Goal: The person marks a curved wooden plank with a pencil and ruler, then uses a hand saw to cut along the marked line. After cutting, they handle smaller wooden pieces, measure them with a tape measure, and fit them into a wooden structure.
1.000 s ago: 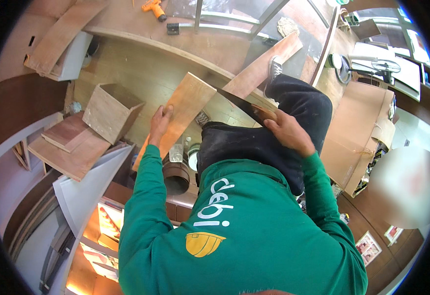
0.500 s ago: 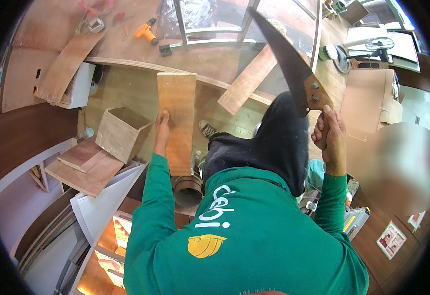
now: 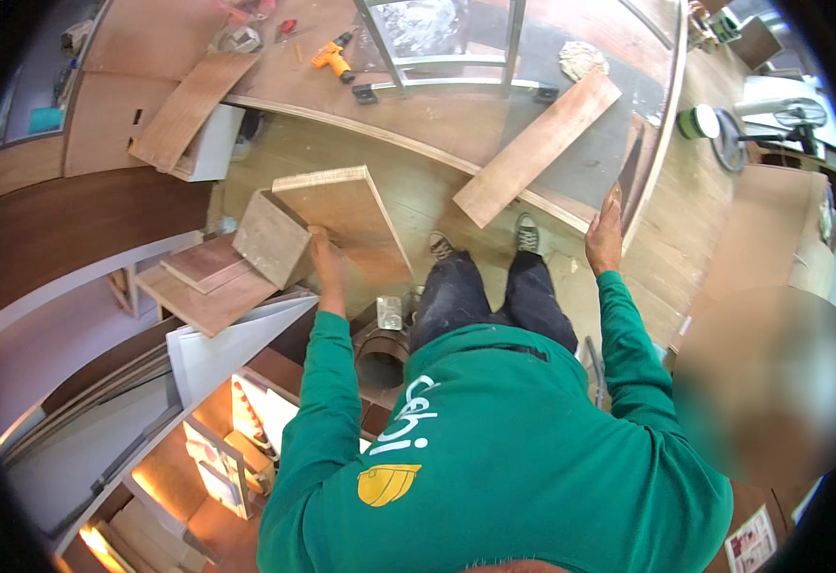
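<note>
My left hand [image 3: 328, 271] is closed on the left edge of a short plywood board [image 3: 356, 222], which it holds tilted beside a small wooden box [image 3: 271, 239]. In my right hand [image 3: 606, 239] is the wooden handle of a handsaw [image 3: 632, 158]. I see the saw nearly edge-on, its dark blade pointing away over the right end of the worktable [image 3: 427, 134]. A longer bare plank [image 3: 537, 148] lies across the front edge of that table, left of the saw. My right fingers are partly hidden behind the hand.
An orange cordless drill [image 3: 332, 57] and the metal legs of a ladder [image 3: 456, 62] are on the table. More boards [image 3: 210, 291] are stacked at my left. A brown pipe [image 3: 380, 361] stands by my legs. A white-and-green bucket [image 3: 698, 122] sits beyond the table's right end.
My view has shifted. The board, upright before, has moved left and tilted beside the box. The saw, raised with its broad side showing, has turned edge-on and lowered toward the table. Both legs now stand together.
</note>
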Demonstrator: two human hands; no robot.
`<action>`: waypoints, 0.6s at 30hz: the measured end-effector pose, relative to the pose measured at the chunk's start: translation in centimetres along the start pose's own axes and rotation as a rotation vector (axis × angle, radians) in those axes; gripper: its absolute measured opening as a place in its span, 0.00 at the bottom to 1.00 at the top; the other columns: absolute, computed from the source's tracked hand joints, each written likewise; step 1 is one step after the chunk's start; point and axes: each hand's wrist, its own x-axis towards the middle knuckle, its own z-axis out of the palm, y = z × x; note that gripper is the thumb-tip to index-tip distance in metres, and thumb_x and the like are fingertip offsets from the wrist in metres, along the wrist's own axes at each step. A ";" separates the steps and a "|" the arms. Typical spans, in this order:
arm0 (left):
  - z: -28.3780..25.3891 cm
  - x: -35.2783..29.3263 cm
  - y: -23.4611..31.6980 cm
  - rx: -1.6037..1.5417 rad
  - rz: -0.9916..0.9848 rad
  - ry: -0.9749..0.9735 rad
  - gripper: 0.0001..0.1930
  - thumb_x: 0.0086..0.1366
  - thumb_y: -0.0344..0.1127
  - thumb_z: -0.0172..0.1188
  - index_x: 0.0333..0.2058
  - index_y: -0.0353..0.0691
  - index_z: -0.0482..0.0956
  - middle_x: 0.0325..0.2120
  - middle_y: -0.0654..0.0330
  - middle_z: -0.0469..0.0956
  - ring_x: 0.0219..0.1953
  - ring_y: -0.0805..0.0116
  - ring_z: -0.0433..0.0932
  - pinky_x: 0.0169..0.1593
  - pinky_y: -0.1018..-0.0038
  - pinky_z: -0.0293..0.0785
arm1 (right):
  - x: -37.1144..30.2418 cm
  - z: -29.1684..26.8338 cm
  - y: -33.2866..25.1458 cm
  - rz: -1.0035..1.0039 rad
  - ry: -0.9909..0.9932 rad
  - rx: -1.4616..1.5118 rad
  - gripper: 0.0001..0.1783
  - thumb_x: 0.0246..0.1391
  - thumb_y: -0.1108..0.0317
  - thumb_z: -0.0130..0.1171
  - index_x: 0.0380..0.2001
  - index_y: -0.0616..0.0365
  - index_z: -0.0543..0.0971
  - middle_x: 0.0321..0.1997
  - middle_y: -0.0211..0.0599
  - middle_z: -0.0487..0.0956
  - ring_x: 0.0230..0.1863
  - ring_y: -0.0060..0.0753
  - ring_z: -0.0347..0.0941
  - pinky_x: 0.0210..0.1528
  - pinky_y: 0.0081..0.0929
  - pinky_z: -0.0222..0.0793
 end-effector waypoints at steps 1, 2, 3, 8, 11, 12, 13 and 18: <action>-1.2 0.4 -0.8 -0.004 0.022 0.024 0.30 0.78 0.66 0.50 0.58 0.45 0.77 0.44 0.65 0.76 0.46 0.67 0.77 0.57 0.69 0.73 | 0.5 2.2 1.2 0.031 -0.021 -0.016 0.33 0.70 0.69 0.55 0.72 0.62 0.56 0.68 0.69 0.71 0.64 0.74 0.72 0.63 0.59 0.71; -0.6 0.1 -0.3 -0.065 0.056 0.065 0.29 0.78 0.67 0.50 0.55 0.46 0.77 0.42 0.64 0.76 0.44 0.67 0.76 0.55 0.69 0.74 | 0.9 4.0 2.7 0.071 -0.043 -0.042 0.34 0.70 0.69 0.55 0.73 0.62 0.55 0.69 0.68 0.71 0.63 0.75 0.73 0.63 0.60 0.71; -0.1 -0.3 0.4 -0.125 0.097 0.109 0.29 0.78 0.68 0.49 0.52 0.47 0.77 0.40 0.64 0.76 0.42 0.68 0.76 0.53 0.69 0.74 | 1.6 5.5 4.0 0.145 -0.164 -0.042 0.39 0.70 0.69 0.54 0.77 0.60 0.49 0.74 0.67 0.66 0.70 0.71 0.68 0.69 0.54 0.69; 6.4 -5.6 4.0 -0.137 0.391 -0.170 0.22 0.79 0.57 0.50 0.39 0.42 0.74 0.32 0.60 0.71 0.38 0.64 0.74 0.49 0.66 0.74 | 0.6 10.5 9.0 0.184 -0.368 -0.148 0.55 0.61 0.75 0.62 0.82 0.52 0.40 0.82 0.61 0.56 0.81 0.60 0.55 0.77 0.51 0.60; 7.6 -6.9 4.2 0.074 0.477 -0.184 0.18 0.79 0.51 0.50 0.40 0.41 0.74 0.32 0.59 0.72 0.38 0.64 0.74 0.49 0.65 0.74 | 2.2 12.7 14.9 0.452 -0.461 -0.080 0.52 0.59 0.72 0.64 0.80 0.54 0.46 0.76 0.64 0.65 0.75 0.63 0.66 0.70 0.54 0.69; 8.0 -7.6 4.7 0.046 0.469 -0.172 0.18 0.79 0.51 0.51 0.40 0.41 0.74 0.32 0.59 0.71 0.38 0.64 0.74 0.49 0.65 0.74 | 3.3 13.4 16.8 0.498 -0.475 -0.018 0.48 0.59 0.70 0.64 0.78 0.57 0.51 0.72 0.65 0.70 0.71 0.65 0.70 0.66 0.55 0.72; 8.4 -8.4 5.2 0.012 0.458 -0.164 0.17 0.79 0.50 0.52 0.40 0.41 0.74 0.33 0.59 0.71 0.38 0.64 0.74 0.49 0.65 0.74 | 4.3 14.0 19.2 0.548 -0.483 0.040 0.45 0.60 0.67 0.64 0.76 0.60 0.56 0.69 0.66 0.74 0.68 0.67 0.74 0.63 0.56 0.76; 13.8 -5.7 -0.9 -0.209 0.383 -0.072 0.30 0.76 0.67 0.54 0.44 0.40 0.75 0.40 0.58 0.75 0.45 0.65 0.76 0.52 0.69 0.74 | 18.1 8.2 33.3 0.042 -0.639 -0.472 0.27 0.72 0.56 0.44 0.59 0.67 0.78 0.51 0.68 0.83 0.54 0.68 0.82 0.55 0.56 0.78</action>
